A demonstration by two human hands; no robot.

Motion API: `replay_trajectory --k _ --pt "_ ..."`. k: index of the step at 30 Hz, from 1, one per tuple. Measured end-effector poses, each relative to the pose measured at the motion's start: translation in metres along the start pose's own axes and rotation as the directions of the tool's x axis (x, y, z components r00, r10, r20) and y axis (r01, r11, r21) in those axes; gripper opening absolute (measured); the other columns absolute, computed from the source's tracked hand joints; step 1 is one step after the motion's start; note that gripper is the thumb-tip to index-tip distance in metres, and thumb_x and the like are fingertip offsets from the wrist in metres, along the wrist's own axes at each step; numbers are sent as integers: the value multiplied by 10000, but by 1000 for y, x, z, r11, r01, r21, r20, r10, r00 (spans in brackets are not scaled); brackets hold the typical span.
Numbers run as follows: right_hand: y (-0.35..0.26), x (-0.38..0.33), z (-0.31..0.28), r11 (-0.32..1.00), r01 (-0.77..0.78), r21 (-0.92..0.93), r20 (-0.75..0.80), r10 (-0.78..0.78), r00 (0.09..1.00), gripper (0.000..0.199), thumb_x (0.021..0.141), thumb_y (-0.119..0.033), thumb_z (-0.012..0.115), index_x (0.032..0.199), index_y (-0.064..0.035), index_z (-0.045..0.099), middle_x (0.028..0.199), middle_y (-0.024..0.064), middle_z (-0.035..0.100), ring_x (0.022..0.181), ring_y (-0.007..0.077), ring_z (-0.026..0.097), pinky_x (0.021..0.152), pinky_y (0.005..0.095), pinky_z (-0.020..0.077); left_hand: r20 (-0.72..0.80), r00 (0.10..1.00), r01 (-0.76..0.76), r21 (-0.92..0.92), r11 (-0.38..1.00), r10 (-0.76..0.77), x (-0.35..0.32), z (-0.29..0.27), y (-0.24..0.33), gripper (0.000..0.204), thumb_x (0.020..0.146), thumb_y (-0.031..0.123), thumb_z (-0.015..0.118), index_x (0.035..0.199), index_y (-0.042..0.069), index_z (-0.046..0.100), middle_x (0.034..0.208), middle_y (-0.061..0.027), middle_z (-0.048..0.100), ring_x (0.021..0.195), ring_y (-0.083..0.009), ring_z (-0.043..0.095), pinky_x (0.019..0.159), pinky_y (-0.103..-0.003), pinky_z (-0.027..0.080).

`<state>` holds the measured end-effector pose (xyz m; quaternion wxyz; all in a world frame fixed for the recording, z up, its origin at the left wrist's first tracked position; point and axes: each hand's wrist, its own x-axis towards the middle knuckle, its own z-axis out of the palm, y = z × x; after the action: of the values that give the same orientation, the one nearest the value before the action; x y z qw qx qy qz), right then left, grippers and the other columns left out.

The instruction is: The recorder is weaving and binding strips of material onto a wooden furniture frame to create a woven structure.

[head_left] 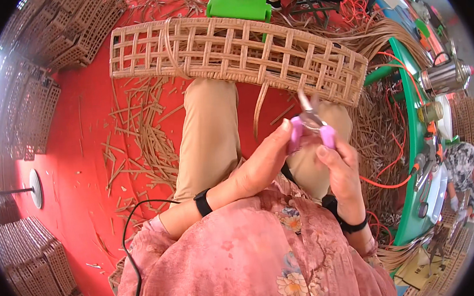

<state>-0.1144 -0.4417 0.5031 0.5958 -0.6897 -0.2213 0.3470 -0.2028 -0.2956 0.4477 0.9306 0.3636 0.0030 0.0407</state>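
Note:
A woven rattan lattice panel (229, 51) rests across my knees, curved and open-gridded. Both hands meet just below its right part at a pair of cutters with pale purple handles (309, 131). My left hand (263, 162) touches the left handle with its fingertips. My right hand (339, 168) grips the right handle. The metal jaws point up toward the panel's lower edge, where a loose strip (260, 107) hangs down. Both wrists carry black bands.
Cut rattan scraps (141, 139) litter the red floor at left. Stacks of finished woven panels (34, 264) stand at left and top left. A green stool (239, 0) sits beyond the panel. A green table (415, 145) with a metal kettle, tools and orange cords runs along the right; another person works there.

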Motion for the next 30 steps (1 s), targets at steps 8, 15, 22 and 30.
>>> replay_trajectory --k 8,15,22,30 --pt "19 14 14 985 -49 166 248 7 969 724 785 -304 645 1357 26 349 1230 85 493 1101 201 497 993 333 341 -152 988 -15 -195 981 -16 -4 -19 -17 481 971 492 336 1170 82 490 1054 -22 527 1040 -148 455 959 -311 329" --pt "29 32 14 909 254 -331 2 -268 963 768 659 -247 779 1293 -3 422 1060 88 521 1019 229 501 862 363 421 -568 729 -19 540 841 382 -4 -49 -11 445 937 286 523 1230 -38 439 1128 -111 496 1050 -179 487 898 -309 413" --pt "19 75 -3 48 287 -957 206 -585 785 822 554 -236 837 1260 -50 458 1118 106 481 1024 291 471 899 428 350 -596 797 34 204 978 96 16 -63 -5 322 941 288 524 1047 -13 572 813 -23 587 759 -91 544 674 -232 452" --pt "19 97 4 -130 365 -922 365 -611 703 832 558 -228 828 1278 -42 453 1114 104 471 1040 282 468 912 432 344 -497 856 -144 39 989 144 8 -38 19 267 947 252 520 909 6 615 668 23 509 583 -57 464 574 -223 427"
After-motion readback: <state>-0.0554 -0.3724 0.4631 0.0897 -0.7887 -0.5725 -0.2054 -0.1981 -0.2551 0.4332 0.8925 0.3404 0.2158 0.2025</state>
